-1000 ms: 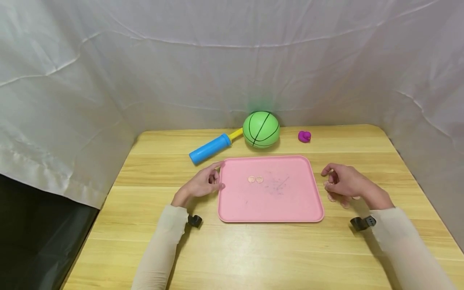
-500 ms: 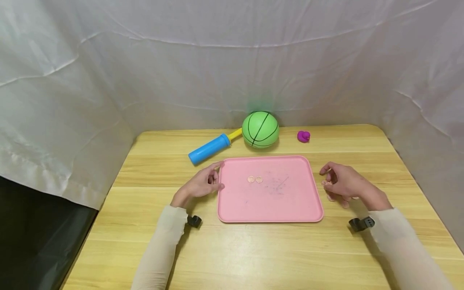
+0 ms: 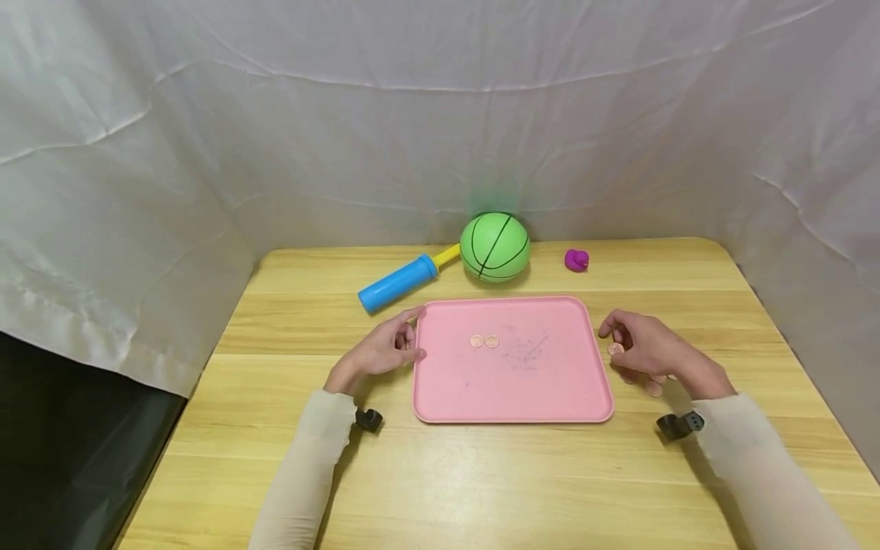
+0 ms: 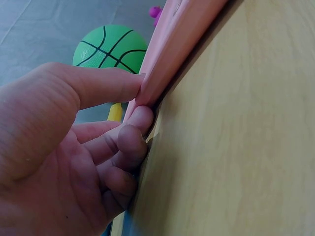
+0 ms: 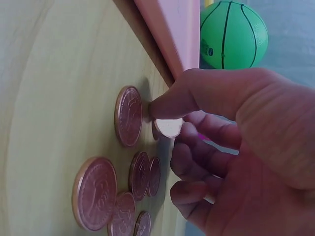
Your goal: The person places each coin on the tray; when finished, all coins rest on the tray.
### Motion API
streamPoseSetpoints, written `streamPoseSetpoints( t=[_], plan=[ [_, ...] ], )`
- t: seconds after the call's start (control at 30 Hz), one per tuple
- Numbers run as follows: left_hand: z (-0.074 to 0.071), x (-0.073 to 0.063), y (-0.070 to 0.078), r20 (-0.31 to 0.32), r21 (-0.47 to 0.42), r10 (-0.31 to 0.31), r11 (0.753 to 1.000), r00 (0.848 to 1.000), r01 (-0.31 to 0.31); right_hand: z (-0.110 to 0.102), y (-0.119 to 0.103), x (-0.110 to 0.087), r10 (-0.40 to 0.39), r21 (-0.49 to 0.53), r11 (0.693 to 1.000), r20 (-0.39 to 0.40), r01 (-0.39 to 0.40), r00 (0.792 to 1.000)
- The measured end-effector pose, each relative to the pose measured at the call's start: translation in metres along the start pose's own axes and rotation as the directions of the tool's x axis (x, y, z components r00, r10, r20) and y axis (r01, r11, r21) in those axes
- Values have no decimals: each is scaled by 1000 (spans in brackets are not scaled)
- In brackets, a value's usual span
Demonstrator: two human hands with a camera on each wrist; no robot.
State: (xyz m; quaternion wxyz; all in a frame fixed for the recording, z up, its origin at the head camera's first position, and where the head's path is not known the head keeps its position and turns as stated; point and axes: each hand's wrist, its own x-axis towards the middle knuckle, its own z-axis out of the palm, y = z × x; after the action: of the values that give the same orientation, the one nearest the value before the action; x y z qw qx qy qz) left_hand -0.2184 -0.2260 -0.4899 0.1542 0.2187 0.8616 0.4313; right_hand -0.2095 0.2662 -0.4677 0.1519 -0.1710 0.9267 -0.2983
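Observation:
My left hand (image 3: 380, 346) grips the left rim of the pink tray (image 3: 454, 389), thumb on top and fingers at the side, as the left wrist view also shows. Two copper coins (image 3: 477, 341) lie side by side on the tray, left of its middle. Just off the tray's right edge, my right hand (image 3: 649, 347) pinches a bright coin (image 5: 169, 128) between thumb and fingers. Below it, several copper coins (image 5: 96, 193) lie on the wooden table, partly hidden by the hand in the head view.
Behind the tray stand a green ball (image 3: 495, 247) with black lines and a blue pump (image 3: 397, 284) with a yellow handle. A purple rubber duck (image 3: 577, 260) sits at the back right. Grey cloth (image 3: 481, 137) hangs behind the table (image 3: 481, 489).
My right hand has shifted slightly left toward the tray, and the coin at its fingertips shows more clearly. The left hand and tray have stayed in place.

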Motion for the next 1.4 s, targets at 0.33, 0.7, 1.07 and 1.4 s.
streamPoseSetpoints(
  t=[0.33, 0.7, 1.07, 1.4],
  plan=[
    [0, 1, -1, -1, 20, -3, 1000, 1000, 3, -3, 0, -8, 20, -30, 999, -12, -20, 1000],
    [-1, 0, -1, -2, 13, -5, 1000, 1000, 5, -2, 1, -12, 93, 47, 995, -85, -89, 992],
    [0, 0, -3, 2, 18, -4, 1000, 1000, 4, 3, -13, -1, 34, 79, 997, -206, -18, 978],
    [0, 1, -2, -2, 25, -3, 1000, 1000, 3, 14, -38, 20, 40, 158, 987, -207, -7, 977]
  ],
)
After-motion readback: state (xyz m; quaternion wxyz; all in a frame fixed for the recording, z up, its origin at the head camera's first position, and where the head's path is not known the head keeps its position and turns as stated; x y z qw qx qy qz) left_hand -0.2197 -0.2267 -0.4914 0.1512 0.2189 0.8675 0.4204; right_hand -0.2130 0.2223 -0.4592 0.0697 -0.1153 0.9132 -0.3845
